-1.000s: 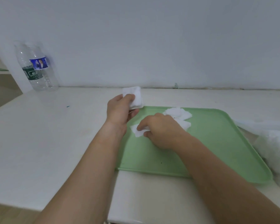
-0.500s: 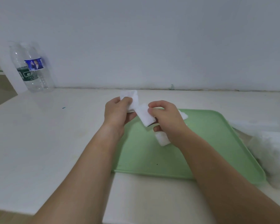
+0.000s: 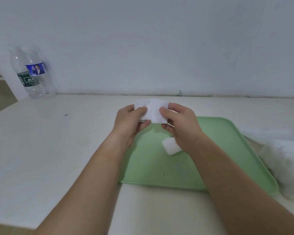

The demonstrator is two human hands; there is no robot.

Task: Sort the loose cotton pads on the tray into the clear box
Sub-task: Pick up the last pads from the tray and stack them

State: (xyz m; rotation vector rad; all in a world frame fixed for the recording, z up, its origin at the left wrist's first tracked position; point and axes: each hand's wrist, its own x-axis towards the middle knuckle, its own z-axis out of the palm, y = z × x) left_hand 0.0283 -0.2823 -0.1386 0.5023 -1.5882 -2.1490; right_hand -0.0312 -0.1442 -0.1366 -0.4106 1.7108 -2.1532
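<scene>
White cotton pads (image 3: pixel 153 111) pinched by left hand (image 3: pixel 129 123) and right hand (image 3: pixel 181 129); right hand half-hides loose pad (image 3: pixel 170 147) on tray (image 3: pixel 159 168); bottles (image 3: pixel 33 73) ten o'clock.

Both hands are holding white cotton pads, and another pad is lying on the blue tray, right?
No, the tray is green, not blue; the head view shows it. The rest is right: the left hand and right hand hold white cotton pads, and another pad lies on the tray.
</scene>
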